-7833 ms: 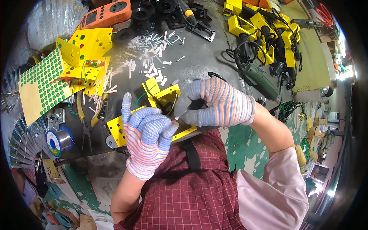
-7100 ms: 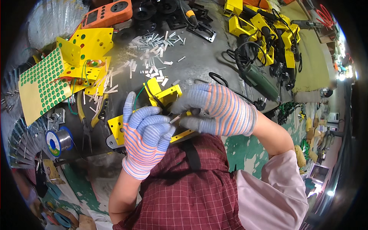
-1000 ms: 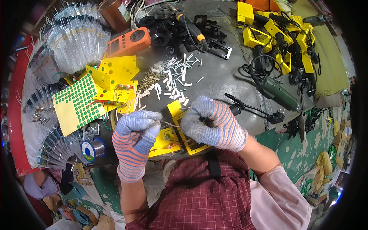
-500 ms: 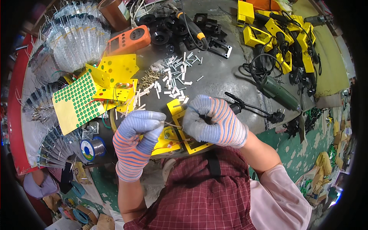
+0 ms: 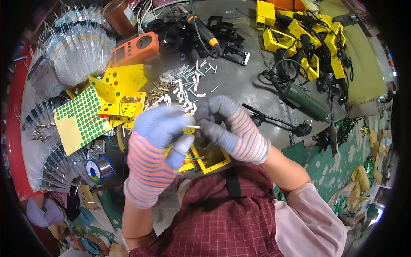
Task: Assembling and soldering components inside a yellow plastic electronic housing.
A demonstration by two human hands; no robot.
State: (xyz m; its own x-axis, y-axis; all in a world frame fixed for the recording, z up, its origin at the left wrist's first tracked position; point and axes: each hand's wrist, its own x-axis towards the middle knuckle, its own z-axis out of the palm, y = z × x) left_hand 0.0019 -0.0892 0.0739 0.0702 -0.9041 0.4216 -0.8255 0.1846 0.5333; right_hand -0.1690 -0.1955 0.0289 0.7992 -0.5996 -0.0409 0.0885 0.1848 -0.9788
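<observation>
Both of my hands wear striped knit gloves and meet over the front of the bench. My left hand (image 5: 154, 150) is smeared by motion, its fingers curled toward the right hand. My right hand (image 5: 235, 130) has its fingers bent and its greyed fingertips close together. A small thin whitish piece (image 5: 193, 127) shows between the hands, at the right fingertips; its kind is too small to make out. Beneath them lies a yellow frame (image 5: 210, 165) with a rectangular opening. Next to it, partly hidden by my left hand, is a yellow part with red wires (image 5: 188, 162).
White sleeves and screws (image 5: 190, 88) lie beyond my hands. To the left are yellow panels (image 5: 124, 81), a green-dotted sticker sheet (image 5: 81, 118), a solder spool (image 5: 99, 168) and an orange multimeter (image 5: 136, 48). At right are a green power tool (image 5: 306, 103), a plug (image 5: 303, 127) and yellow housings (image 5: 278, 42).
The thin strand stretched between my hands no longer shows; a short whitish piece is there now. My left hand has turned and blurred, while my right fingers have shifted left and up. The view has shifted slightly.
</observation>
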